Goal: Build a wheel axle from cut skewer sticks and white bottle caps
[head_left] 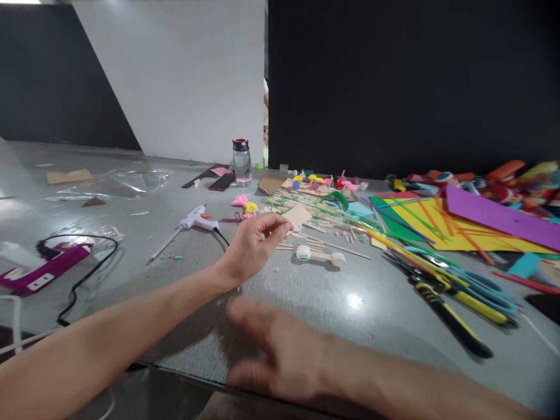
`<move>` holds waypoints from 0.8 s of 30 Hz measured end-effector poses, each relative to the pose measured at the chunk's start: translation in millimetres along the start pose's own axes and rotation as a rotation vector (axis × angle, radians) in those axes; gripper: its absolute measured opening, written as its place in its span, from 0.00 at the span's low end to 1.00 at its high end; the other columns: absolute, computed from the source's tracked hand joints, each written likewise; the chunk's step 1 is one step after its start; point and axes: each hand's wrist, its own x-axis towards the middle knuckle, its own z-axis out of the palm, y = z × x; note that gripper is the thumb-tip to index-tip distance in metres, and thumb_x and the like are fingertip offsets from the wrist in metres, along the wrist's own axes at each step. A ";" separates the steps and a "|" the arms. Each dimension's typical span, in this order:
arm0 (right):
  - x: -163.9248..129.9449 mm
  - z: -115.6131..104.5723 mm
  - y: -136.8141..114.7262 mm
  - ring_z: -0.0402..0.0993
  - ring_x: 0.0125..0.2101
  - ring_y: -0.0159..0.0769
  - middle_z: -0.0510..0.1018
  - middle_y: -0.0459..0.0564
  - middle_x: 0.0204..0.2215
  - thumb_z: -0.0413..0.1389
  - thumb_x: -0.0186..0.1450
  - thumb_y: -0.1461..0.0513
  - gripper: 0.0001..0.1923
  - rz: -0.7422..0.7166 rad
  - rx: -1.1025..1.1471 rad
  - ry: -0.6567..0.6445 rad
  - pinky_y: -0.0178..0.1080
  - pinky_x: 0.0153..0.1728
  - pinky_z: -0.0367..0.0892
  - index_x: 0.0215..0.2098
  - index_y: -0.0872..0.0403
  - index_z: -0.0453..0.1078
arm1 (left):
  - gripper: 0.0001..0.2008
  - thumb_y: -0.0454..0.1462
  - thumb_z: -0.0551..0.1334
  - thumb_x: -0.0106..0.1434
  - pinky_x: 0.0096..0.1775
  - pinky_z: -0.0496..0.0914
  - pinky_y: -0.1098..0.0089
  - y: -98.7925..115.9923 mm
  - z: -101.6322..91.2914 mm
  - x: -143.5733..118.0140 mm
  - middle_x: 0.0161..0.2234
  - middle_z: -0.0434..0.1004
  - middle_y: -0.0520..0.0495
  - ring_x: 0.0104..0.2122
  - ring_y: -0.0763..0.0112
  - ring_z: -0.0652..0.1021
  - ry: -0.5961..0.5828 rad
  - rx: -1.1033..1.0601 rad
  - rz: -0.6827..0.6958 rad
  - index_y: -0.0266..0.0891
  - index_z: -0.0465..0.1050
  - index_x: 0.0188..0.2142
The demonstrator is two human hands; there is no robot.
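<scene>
The left hand (pixel 254 242) is stretched out over the grey table (pixel 350 303), forearm running up from the lower left, wrist bent slightly and the fingers curled loosely with thumb and fingertips drawn close together; whether anything small is pinched there I cannot tell. Just beyond those fingertips lies a stick-and-cap piece (pixel 320 255), a flat wooden stick with a white bottle cap at each end, resting on the table and not touched by either hand. The right hand (pixel 280 350) is much nearer the table's front edge, well short of the stick-and-cap piece, palm down and fingers spread flat and pointing left; it is blurred and holds nothing that I can see. Behind the stick-and-cap piece is a pile of wooden sticks (pixel 301 210) with a tan card scrap (pixel 297 216) lying against it. To the left of that piece a white glue gun (pixel 196 220) lies on its side, and further left a purple power strip (pixel 39 269) with a black cable. To the right lie blue-handled scissors (pixel 485 289) and black-and-yellow pliers (pixel 446 303), with coloured foam sheets (pixel 472 224) behind them. A clear water bottle (pixel 241 160) stands at the back.
</scene>
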 end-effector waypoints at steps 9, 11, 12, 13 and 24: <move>-40.9 8.6 52.3 0.37 0.69 0.67 0.45 0.78 0.69 0.49 0.71 0.42 0.46 0.445 -0.145 0.214 0.70 0.65 0.44 0.69 0.73 0.52 | 0.08 0.37 0.60 0.67 0.35 0.70 0.69 -0.6 -6.2 -5.8 0.31 0.80 0.49 0.32 0.70 0.77 -0.033 0.001 -0.018 0.39 0.78 0.36; -38.9 9.0 57.1 0.34 0.69 0.70 0.44 0.80 0.69 0.49 0.69 0.39 0.50 0.457 -0.152 0.214 0.71 0.65 0.42 0.69 0.75 0.52 | 0.08 0.37 0.60 0.67 0.34 0.70 0.70 -0.8 -4.0 -5.8 0.30 0.79 0.50 0.32 0.70 0.76 -0.037 -0.006 -0.018 0.39 0.78 0.36; -36.1 9.4 53.1 0.33 0.69 0.71 0.42 0.82 0.68 0.49 0.70 0.39 0.51 0.443 -0.149 0.210 0.72 0.65 0.41 0.68 0.78 0.51 | 0.08 0.37 0.60 0.67 0.34 0.70 0.70 -0.6 -2.4 -5.4 0.30 0.79 0.50 0.32 0.71 0.76 -0.037 -0.010 -0.016 0.38 0.78 0.36; -32.3 10.1 45.3 0.33 0.69 0.71 0.42 0.84 0.68 0.49 0.70 0.40 0.51 0.410 -0.139 0.202 0.72 0.65 0.41 0.68 0.79 0.50 | 0.08 0.37 0.60 0.67 0.34 0.69 0.70 -0.2 -0.7 -4.8 0.29 0.78 0.50 0.31 0.71 0.76 -0.038 -0.012 -0.014 0.38 0.78 0.35; 21.7 6.3 23.3 0.44 0.69 0.60 0.55 0.75 0.67 0.48 0.75 0.53 0.33 0.073 0.037 0.200 0.64 0.67 0.44 0.67 0.71 0.54 | 0.08 0.36 0.60 0.67 0.36 0.69 0.70 11.9 -14.3 -3.7 0.30 0.79 0.50 0.31 0.72 0.75 -0.019 0.009 -0.006 0.38 0.78 0.35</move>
